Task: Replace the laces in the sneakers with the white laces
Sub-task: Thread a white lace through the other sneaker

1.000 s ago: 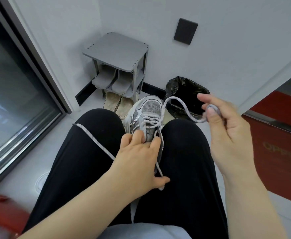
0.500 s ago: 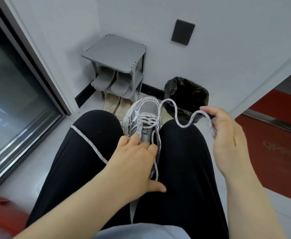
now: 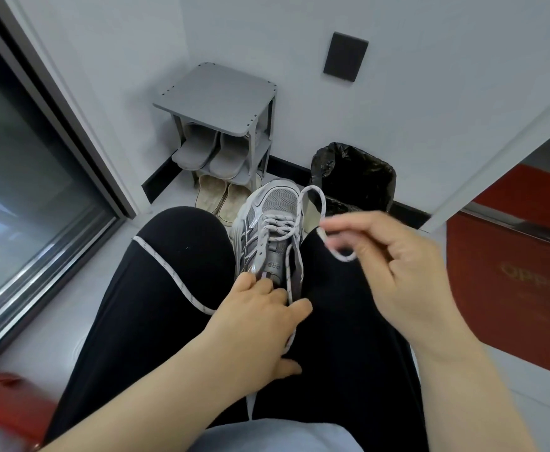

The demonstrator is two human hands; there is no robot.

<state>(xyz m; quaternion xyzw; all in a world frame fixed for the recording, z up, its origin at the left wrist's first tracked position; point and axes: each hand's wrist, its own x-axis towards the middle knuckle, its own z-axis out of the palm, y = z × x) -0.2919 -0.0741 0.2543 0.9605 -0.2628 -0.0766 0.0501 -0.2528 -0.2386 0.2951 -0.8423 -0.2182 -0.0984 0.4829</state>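
Head view: the grey sneaker [image 3: 268, 230] stands wedged between the two knees in black trousers [image 3: 176, 305], with its toe pointing away toward the black bin [image 3: 355, 174]. The left hand [image 3: 260, 318] lies on the rear part of the sneaker. Its fingers are nearly straight and press on the collar, and the thumb is spread to the near side. The right hand [image 3: 404, 265], somewhat blurred, is raised above the right thigh and pinches the speckled pale lace [image 3: 288, 275] between thumb and curled fingers. The lace makes a loop from the upper eyelets, past the toe edge, to this hand. Its other end lies across the left thigh and goes under the left hand. Ahead, a grey shoe rack [image 3: 215, 96] with slippers [image 3: 211, 154] fills the corner, and a dark window frame [image 3: 81, 151] closes the left side. The hands are well apart, with room above the right thigh between them.
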